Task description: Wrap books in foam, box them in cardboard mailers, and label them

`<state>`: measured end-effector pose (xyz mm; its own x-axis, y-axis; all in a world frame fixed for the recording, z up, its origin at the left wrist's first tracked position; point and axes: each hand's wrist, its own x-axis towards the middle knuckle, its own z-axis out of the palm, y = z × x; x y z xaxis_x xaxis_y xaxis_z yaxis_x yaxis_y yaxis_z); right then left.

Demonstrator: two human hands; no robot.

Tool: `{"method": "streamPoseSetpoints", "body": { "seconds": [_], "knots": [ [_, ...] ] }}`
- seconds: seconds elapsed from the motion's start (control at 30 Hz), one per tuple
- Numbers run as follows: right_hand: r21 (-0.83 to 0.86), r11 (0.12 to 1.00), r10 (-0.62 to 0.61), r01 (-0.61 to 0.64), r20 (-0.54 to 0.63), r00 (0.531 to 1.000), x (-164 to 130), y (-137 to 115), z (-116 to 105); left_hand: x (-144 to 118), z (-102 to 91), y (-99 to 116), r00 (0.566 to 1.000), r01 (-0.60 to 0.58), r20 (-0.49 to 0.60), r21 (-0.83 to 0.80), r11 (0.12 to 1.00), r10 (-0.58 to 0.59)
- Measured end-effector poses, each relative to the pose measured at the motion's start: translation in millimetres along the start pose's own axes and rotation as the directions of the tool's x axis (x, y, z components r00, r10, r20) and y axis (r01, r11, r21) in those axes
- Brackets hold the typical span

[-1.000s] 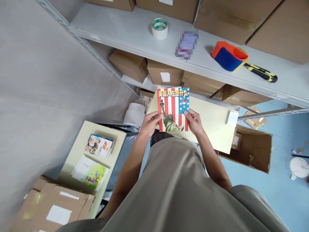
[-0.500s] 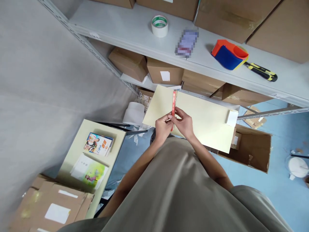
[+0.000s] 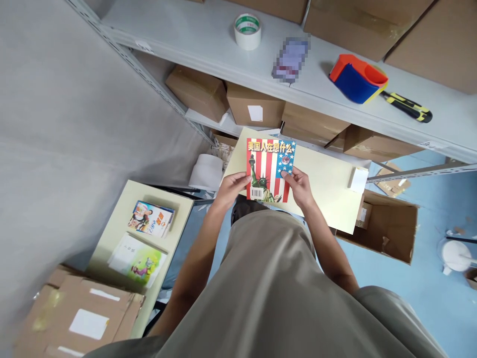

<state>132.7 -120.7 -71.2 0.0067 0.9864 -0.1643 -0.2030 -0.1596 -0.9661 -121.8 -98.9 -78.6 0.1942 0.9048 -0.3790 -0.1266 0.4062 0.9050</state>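
Between my two hands is a book [image 3: 269, 166], its cover facing me, with red and white stripes, white stars on blue, a green statue and yellow Chinese lettering. My left hand [image 3: 233, 190] grips the book's left edge, thumb on the cover. On the opposite edge my right hand [image 3: 299, 187] pinches it, thumb also on top. The rest of the fingers are partly hidden behind the book. It is held over a pale yellow tabletop [image 3: 324, 191]. A small white box [image 3: 358, 179] sits at the right end of that top.
A grey shelf [image 3: 208, 42] ahead carries a tape roll [image 3: 248, 32], a pixelated phone-like item [image 3: 291, 59], a tape dispenser [image 3: 359, 78] and cardboard boxes. At left, a side table [image 3: 112, 223] bears books [image 3: 152, 219] and a carton [image 3: 80, 313]. An open carton [image 3: 395, 228] stands at right.
The book was edge-on with its red spine showing and both hands close together. Now its cover faces me, and my hands have spread apart to its two side edges.
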Motion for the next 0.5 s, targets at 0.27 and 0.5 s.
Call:
{"method": "streamPoseSetpoints", "body": {
  "seconds": [0.27, 0.5],
  "knots": [
    [-0.223, 0.974, 0.023, -0.045, -0.098, 0.995, 7.9, 25.8, -8.0, -12.4, 13.5, -2.0, 0.996, -0.04, -0.076, -0.025, 0.999, 0.038],
    [-0.299, 0.954, -0.037, 0.032, -0.011, 0.999, -3.6, 22.6, 37.0, -19.0, 47.8, -7.4, 0.952, -0.192, -0.179, 0.281, 0.94, 0.248]
  ]
}}
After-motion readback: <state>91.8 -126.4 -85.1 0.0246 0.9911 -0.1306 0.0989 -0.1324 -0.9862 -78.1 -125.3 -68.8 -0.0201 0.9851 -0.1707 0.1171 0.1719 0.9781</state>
